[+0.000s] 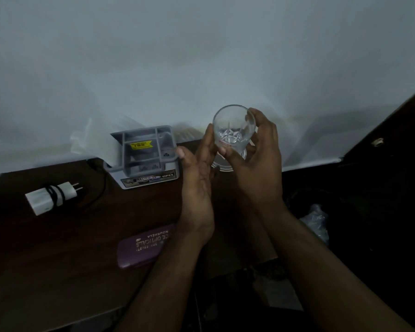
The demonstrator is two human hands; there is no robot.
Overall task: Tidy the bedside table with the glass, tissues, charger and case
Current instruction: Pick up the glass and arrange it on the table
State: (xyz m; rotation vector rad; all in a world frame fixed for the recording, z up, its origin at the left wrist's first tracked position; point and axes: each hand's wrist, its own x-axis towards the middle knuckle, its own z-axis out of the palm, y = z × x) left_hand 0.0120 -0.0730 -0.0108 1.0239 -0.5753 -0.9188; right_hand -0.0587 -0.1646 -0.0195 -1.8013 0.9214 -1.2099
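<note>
glass (231, 130) tilted, mouth toward camera, right hand (256, 159) gripping it, left hand (197, 173) fingers straight against its side

R hand (256, 149) raised, fingers curled round glass (231, 130). L hand (197, 173) alongside, fingers straight, touching glass side. Forearms bare.

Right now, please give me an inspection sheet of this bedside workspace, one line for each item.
Surface: dark wooden table.
Job's things: glass lifted, tilted; white charger lying left; purple case near front edge.
Clutter: grey organiser tray at back.
Hands: right hand grips the glass; left hand touches it, fingers straight.
Cables: black cord wrapped round charger.
Surroundings: pale wall; dim light.
</note>
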